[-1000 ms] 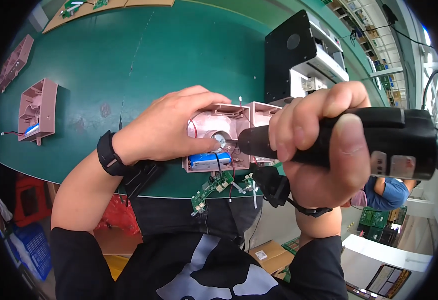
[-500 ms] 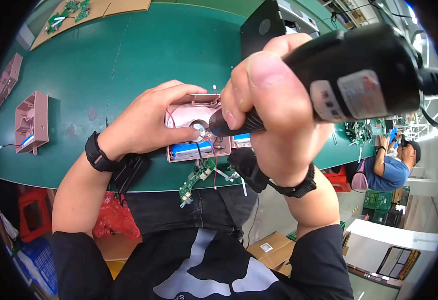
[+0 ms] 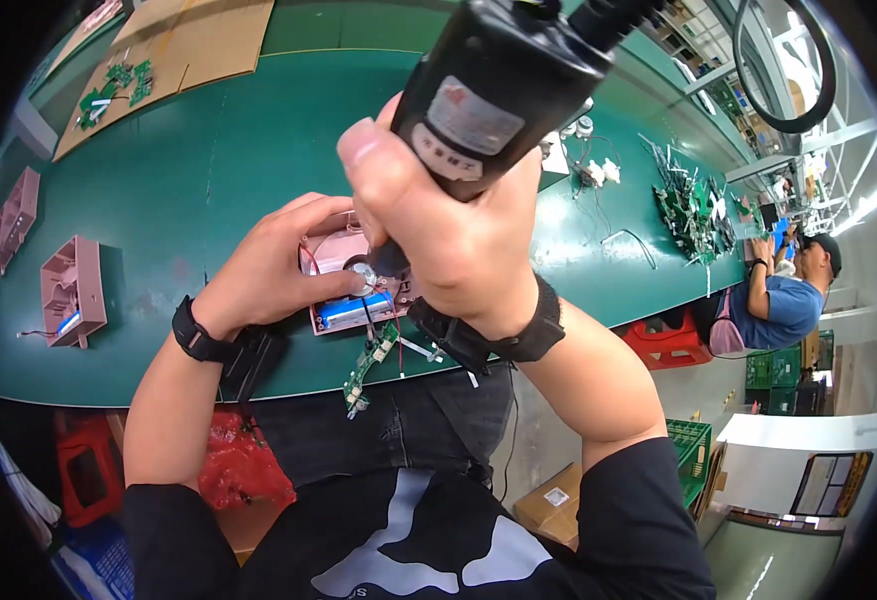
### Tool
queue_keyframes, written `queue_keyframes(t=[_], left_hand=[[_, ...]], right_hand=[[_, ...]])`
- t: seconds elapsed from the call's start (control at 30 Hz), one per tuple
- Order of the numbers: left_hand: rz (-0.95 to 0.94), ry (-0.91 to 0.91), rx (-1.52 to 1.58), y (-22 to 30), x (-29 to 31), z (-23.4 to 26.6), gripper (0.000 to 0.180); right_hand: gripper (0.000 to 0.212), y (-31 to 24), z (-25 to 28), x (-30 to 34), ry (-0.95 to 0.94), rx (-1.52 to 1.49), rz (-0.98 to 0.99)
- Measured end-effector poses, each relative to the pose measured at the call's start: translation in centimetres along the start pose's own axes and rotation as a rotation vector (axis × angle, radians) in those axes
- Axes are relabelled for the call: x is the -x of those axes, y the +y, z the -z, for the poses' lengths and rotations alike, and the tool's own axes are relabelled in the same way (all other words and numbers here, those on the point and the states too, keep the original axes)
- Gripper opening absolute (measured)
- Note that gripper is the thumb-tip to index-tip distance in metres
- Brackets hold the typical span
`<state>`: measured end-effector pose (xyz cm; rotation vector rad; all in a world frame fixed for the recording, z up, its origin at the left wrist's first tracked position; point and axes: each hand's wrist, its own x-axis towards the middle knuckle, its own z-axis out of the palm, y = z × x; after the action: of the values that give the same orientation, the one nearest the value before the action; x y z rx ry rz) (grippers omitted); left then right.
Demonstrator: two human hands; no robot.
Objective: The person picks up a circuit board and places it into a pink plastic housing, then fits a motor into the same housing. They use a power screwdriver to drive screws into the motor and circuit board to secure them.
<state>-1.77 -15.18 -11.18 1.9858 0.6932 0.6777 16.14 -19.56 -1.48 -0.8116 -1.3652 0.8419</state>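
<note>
My right hand is wrapped around a black electric screwdriver, tilted with its cord end far and high. Its nose points down into an open pink plastic housing; the tip's exact contact is hidden. My left hand grips the housing's left side, fingers on the far wall, thumb pressed on a round silvery part inside. A blue battery lies along the housing's near side. Thin red and black wires run out to a green circuit board, which hangs over the table's near edge.
Two more pink housings stand at the left on the green table. Cardboard with circuit boards lies far left. A heap of boards and wires is at the right, near a seated person.
The screwdriver has swung from lying toward the right to a steeper tilt pointing away, my right hand turning with it. My left hand stays on the housing. The whole view has shifted somewhat.
</note>
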Motion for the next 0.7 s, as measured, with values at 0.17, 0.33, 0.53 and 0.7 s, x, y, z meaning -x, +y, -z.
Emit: queue_keyframes(t=[0.17,0.33,0.53,0.7], left_hand=[[-0.076,0.004,0.031,-1.1,0.0,0.5,0.060],[0.009,-0.003,-0.022,0.0,-0.5,0.4,0.060],[0.053,-0.003,-0.009,0.0,-0.8,0.9,0.045],[0.112,-0.010,-0.045,-0.3,-1.0,0.9,0.032]], right_hand=[[0.009,-0.5,-0.2,0.2,0.006,0.127,0.143],[0.014,-3.3,5.7,0.0,-0.003,-0.071,0.170],[0.017,-5.8,11.7,-4.1,0.305,0.158,0.253],[0.019,-3.7,13.8,-6.2,0.427,0.136,0.172]])
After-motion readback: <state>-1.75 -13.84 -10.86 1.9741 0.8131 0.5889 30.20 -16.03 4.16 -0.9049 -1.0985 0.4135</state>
